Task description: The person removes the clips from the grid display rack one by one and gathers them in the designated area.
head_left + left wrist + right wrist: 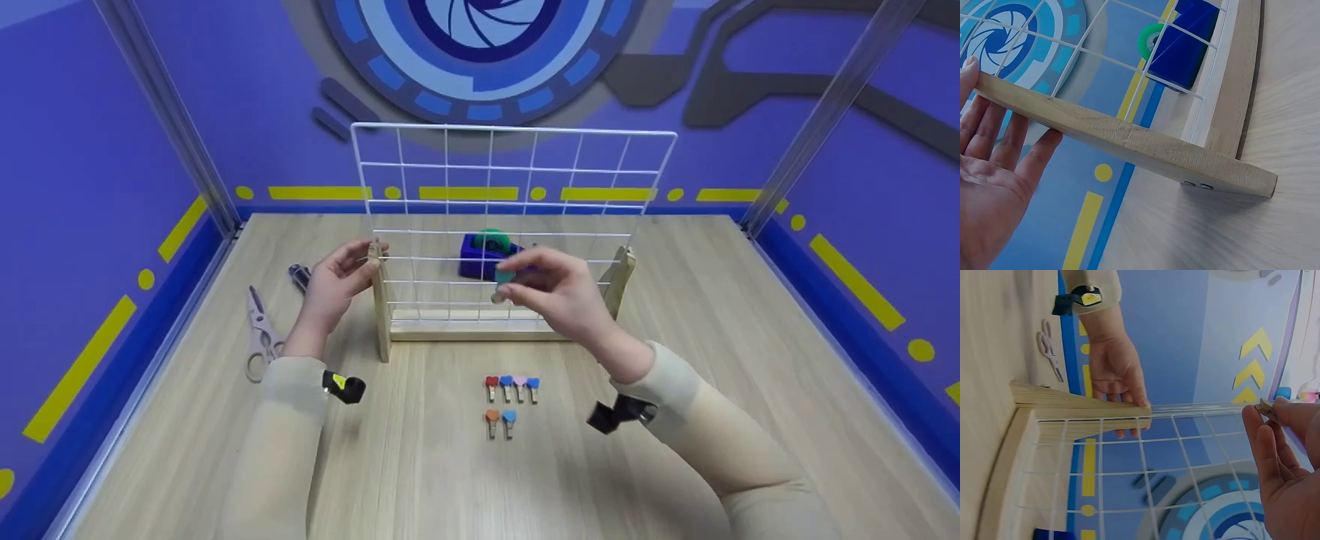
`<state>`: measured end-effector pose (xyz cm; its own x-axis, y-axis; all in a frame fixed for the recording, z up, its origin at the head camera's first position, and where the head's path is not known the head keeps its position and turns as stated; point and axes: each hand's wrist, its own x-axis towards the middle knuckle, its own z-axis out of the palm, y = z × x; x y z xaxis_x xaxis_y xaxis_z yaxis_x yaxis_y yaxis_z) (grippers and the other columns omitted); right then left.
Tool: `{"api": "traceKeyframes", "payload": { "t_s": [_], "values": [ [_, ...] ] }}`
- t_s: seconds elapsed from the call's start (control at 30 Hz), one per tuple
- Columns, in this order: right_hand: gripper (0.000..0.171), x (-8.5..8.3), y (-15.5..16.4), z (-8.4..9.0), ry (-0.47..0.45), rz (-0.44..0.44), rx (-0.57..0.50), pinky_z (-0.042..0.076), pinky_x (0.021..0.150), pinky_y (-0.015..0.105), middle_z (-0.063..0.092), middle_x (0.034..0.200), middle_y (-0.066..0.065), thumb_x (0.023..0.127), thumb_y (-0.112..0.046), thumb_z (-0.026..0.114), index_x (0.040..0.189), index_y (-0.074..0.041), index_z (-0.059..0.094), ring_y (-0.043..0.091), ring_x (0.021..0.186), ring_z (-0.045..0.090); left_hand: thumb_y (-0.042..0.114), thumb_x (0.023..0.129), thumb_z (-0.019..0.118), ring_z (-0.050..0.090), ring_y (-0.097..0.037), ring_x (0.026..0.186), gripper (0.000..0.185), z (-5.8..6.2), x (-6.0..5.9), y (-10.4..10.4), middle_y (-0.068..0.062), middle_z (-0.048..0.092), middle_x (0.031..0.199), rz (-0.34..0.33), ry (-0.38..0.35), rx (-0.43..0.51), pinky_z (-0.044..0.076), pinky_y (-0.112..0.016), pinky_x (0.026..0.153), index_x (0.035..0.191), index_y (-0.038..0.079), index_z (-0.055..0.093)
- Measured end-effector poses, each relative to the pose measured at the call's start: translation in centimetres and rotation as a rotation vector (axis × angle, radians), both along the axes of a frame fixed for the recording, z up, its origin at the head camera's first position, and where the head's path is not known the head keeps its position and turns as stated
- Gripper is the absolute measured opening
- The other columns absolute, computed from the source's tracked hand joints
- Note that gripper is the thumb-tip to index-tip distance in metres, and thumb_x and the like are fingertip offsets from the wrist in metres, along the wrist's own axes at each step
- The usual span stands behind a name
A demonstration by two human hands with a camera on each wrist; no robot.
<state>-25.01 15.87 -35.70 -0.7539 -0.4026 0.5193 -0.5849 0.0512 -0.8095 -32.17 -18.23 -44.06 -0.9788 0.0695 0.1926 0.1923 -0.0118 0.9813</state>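
A white wire grid [469, 166] stands upright in a wooden base [480, 336]. My left hand [334, 289] holds the left wooden upright [1129, 135] near its top, thumb on one side and fingers on the other. Between thumb and fingertips, my right hand [562, 296] pinches a small wooden clothespin [1266, 410]; a teal piece on it shows in the head view. That hand is in front of the grid's middle. On the table nearer me lie several clothespins with heart tops, among them a red one [491, 388], an orange one [492, 424] and a light blue one [510, 424].
Behind the grid sits a blue tape dispenser [476, 259] with a green roll. Scissors [261, 330] lie left of my left hand, beside a dark-handled tool [299, 277] partly hidden by it. Blue patterned walls [75, 187] enclose the table's sides and back.
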Motion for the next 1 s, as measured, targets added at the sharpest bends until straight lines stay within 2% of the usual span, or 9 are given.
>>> {"api": "traceKeyframes", "payload": {
  "t_s": [0.13,0.27,0.5,0.6,0.8,1.0],
  "values": [
    [0.022,0.9,1.3,-2.0,-0.059,-0.048,0.048,0.064,0.073,0.026,0.072,0.101,0.022,0.091,0.001,0.074,0.112,0.006,0.07,0.01,0.081,0.074,0.015,0.1,0.068,0.064,-0.006,0.124,0.048,0.0,0.0,-0.2,-0.01,0.062,0.146,0.003,-0.001,-0.006,0.058,-0.023,0.099,0.145,0.004,0.054],
    [0.024,1.8,2.5,-4.5,-0.172,-0.082,0.095,0.064,0.073,0.025,0.073,0.104,0.023,0.092,-0.003,0.076,0.113,0.005,0.07,0.008,0.081,0.074,0.013,0.1,0.067,0.064,-0.006,0.122,0.047,0.0,0.0,-0.2,-0.008,0.064,0.144,0.002,-0.007,0.006,0.058,-0.024,0.099,0.145,0.004,0.054],
    [0.023,2.9,4.4,-8.9,-0.315,-0.121,0.127,0.062,0.071,0.023,0.073,0.098,0.026,0.092,-0.005,0.076,0.111,0.006,0.07,0.007,0.08,0.074,0.01,0.1,0.066,0.063,-0.007,0.123,0.047,0.2,0.0,-0.2,-0.013,0.062,0.146,0.001,-0.012,0.014,0.058,-0.024,0.098,0.145,0.003,0.054],
    [0.025,3.2,4.8,-10.4,-0.397,-0.144,0.14,0.063,0.071,0.024,0.073,0.101,0.025,0.09,-0.005,0.078,0.111,0.006,0.07,0.008,0.079,0.074,0.012,0.1,0.067,0.063,-0.011,0.126,0.047,0.2,0.0,-0.2,-0.013,0.062,0.146,0.009,-0.012,0.005,0.058,-0.023,0.097,0.145,0.004,0.054],
    [0.027,4.0,4.8,-13.0,-0.523,-0.133,0.17,0.065,0.074,0.03,0.073,0.107,0.024,0.089,-0.004,0.078,0.113,0.006,0.07,0.012,0.081,0.075,0.011,0.1,0.067,0.063,-0.01,0.125,0.047,0.1,0.0,-0.1,-0.015,0.061,0.147,0.006,-0.015,0.015,0.058,-0.024,0.097,0.144,0.003,0.054],
    [0.022,4.7,4.7,-14.8,-0.535,-0.166,0.285,0.061,0.077,0.022,0.073,0.108,0.017,0.086,-0.006,0.081,0.107,-0.003,0.076,0.02,0.095,0.068,0.017,0.1,0.069,0.063,-0.01,0.126,0.05,-0.1,-0.1,-0.1,-0.014,0.06,0.148,0.005,-0.01,-0.015,0.057,-0.022,0.098,0.146,0.004,0.054]
  ]
}}
